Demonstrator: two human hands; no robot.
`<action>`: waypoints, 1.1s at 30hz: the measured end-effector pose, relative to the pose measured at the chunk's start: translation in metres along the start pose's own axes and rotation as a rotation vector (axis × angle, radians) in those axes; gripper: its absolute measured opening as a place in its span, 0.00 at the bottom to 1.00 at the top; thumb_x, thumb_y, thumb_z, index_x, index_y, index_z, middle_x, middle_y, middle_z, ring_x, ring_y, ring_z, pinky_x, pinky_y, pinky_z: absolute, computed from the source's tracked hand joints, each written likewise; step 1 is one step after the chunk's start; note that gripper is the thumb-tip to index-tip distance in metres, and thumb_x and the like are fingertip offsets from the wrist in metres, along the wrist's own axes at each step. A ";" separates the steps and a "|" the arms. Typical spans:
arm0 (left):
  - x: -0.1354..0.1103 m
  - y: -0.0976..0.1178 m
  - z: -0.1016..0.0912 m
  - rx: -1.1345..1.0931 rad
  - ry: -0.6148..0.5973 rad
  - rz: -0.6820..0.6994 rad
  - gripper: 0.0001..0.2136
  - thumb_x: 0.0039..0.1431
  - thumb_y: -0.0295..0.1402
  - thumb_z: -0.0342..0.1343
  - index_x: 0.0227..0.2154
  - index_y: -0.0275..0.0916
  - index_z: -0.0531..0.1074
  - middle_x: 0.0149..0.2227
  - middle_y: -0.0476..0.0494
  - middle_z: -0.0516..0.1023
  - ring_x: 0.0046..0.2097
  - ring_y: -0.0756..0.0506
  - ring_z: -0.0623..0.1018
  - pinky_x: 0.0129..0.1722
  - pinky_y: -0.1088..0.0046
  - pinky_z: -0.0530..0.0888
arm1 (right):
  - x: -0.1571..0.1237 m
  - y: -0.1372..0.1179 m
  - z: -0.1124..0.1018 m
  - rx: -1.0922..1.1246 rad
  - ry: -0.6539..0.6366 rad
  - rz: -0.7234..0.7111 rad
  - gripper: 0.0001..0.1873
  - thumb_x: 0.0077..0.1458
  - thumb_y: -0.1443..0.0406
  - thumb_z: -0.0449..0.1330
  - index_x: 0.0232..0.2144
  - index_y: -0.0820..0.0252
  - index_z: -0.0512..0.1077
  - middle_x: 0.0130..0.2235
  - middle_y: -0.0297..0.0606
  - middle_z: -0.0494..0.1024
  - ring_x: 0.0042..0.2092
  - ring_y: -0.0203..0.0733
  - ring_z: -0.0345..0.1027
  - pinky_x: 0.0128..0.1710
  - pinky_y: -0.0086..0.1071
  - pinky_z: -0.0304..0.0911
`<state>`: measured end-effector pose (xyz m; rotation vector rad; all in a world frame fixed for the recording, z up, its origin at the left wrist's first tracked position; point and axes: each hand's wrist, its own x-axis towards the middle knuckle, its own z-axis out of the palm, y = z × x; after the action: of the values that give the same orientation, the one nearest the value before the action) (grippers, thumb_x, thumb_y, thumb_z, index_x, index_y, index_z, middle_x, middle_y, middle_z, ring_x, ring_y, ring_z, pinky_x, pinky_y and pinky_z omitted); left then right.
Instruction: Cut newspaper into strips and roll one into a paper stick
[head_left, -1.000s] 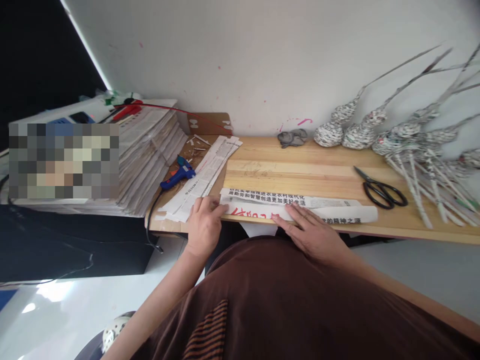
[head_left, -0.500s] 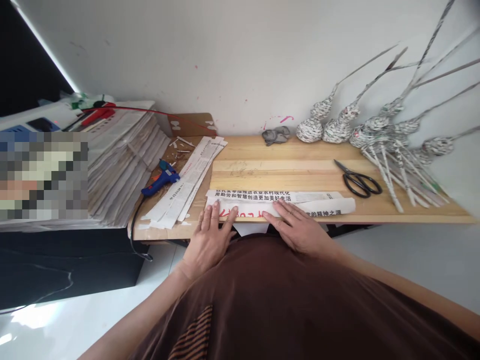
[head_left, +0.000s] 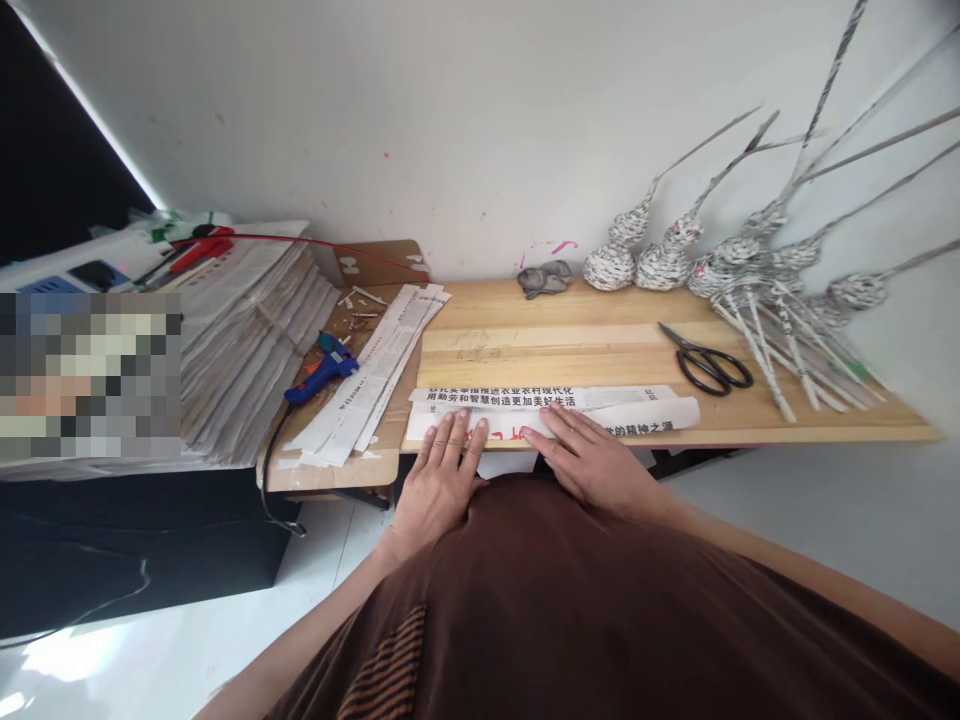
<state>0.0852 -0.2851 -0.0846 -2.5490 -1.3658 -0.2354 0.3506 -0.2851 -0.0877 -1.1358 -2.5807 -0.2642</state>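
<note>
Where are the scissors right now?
In the head view, the scissors lie on the right side of the wooden table, just left of the paper sticks.

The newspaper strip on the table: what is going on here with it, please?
A person in a brown top lays both hands flat on a long newspaper strip at the near edge of the wooden table. The left hand presses near the strip's left end and the right hand near its middle. Black scissors lie untouched further right. A blue glue gun and more cut strips lie to the left, and rolled-paper figures lean against the wall.
</note>
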 end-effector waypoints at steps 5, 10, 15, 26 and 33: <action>0.009 -0.004 0.003 0.007 0.003 0.016 0.33 0.61 0.45 0.52 0.65 0.35 0.54 0.67 0.30 0.54 0.67 0.33 0.56 0.64 0.54 0.58 | 0.007 0.003 -0.003 -0.012 0.022 0.007 0.25 0.61 0.69 0.53 0.61 0.60 0.63 0.63 0.51 0.63 0.66 0.54 0.49 0.62 0.50 0.55; 0.023 -0.003 -0.001 -0.001 0.003 -0.005 0.39 0.57 0.53 0.52 0.66 0.35 0.53 0.66 0.25 0.55 0.66 0.31 0.58 0.62 0.51 0.60 | 0.018 0.007 -0.008 0.029 -0.013 0.038 0.29 0.60 0.63 0.56 0.62 0.60 0.61 0.65 0.51 0.60 0.66 0.55 0.49 0.62 0.51 0.55; 0.021 -0.002 0.001 0.011 0.008 -0.034 0.36 0.58 0.50 0.53 0.66 0.39 0.53 0.66 0.28 0.55 0.66 0.31 0.57 0.63 0.52 0.60 | 0.016 0.007 -0.005 0.014 -0.002 0.051 0.29 0.60 0.63 0.57 0.63 0.61 0.61 0.65 0.51 0.60 0.67 0.56 0.48 0.62 0.51 0.55; -0.001 -0.029 -0.007 0.042 -0.022 -0.151 0.34 0.60 0.46 0.53 0.62 0.24 0.59 0.63 0.25 0.62 0.64 0.34 0.62 0.65 0.55 0.56 | 0.014 0.007 0.000 -0.032 0.015 0.043 0.26 0.61 0.64 0.54 0.61 0.62 0.61 0.64 0.51 0.62 0.66 0.54 0.50 0.62 0.50 0.55; 0.011 -0.011 -0.008 0.114 -0.046 -0.236 0.44 0.49 0.49 0.63 0.64 0.27 0.56 0.63 0.18 0.59 0.63 0.28 0.63 0.62 0.49 0.60 | 0.012 0.011 0.008 -0.062 0.049 0.023 0.28 0.61 0.65 0.54 0.63 0.59 0.59 0.63 0.49 0.63 0.65 0.54 0.52 0.61 0.50 0.57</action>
<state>0.0821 -0.2730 -0.0731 -2.3139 -1.6481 -0.1363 0.3497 -0.2674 -0.0905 -1.1649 -2.5318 -0.3648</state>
